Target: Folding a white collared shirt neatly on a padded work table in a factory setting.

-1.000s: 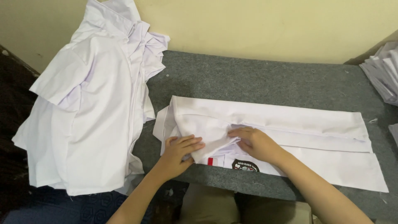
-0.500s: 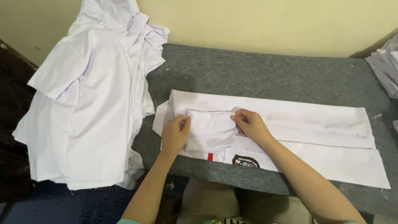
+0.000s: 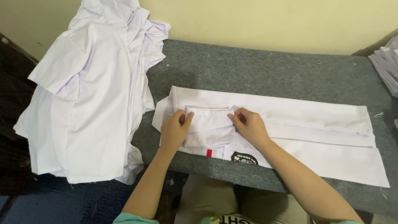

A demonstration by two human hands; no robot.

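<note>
A white shirt (image 3: 315, 124) lies folded lengthwise into a long strip on the grey felt table (image 3: 257, 70). A short sleeve (image 3: 209, 126) is folded over the strip near its left end. My left hand (image 3: 174, 130) pinches the sleeve's left edge and my right hand (image 3: 248, 126) pinches its right edge. A small red and white patch (image 3: 212, 152) and a dark round badge (image 3: 243, 158) show on the shirt just below the sleeve.
A pile of unfolded white shirts (image 3: 95, 91) hangs over the table's left end. More white garments (image 3: 387, 62) lie at the far right edge. A pale yellow wall runs behind the table. My knees are under the table's near edge.
Both hands have moved up from the shirt's near edge, drawing the sleeve back onto the folded strip. The patch and badge are now uncovered below my hands.
</note>
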